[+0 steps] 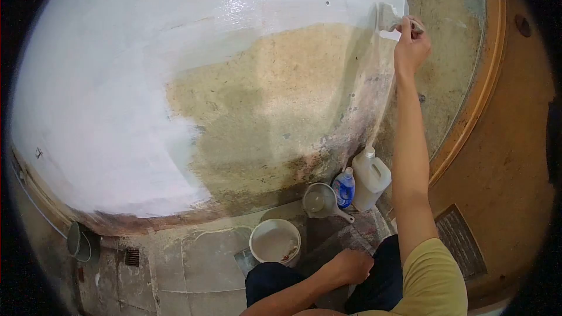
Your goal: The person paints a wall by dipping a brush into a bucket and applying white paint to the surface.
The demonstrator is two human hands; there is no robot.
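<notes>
My right hand (413, 50) is raised at the wall corner, its fingers closed round the handle of a wide paintbrush (386, 17). White paint shows on the brush, and its bristle end touches the wall (275, 93). Wet-looking white paint covers the upper and left parts of that wall; a bare beige-green patch with dark stains shows in the middle. Over my knees, my left hand (350, 266) is curled into a fist with nothing visible in it. A white bucket (255, 248) of pale paint stands in front of my knees.
At the wall's foot are a dipper (319, 200) with a handle, a blue-labelled bottle (344, 188) and a whitish jug (371, 178). A dark bucket (75, 240) stands far left, near a floor drain (133, 257). An orange-brown door frame (489, 85) rises on the right.
</notes>
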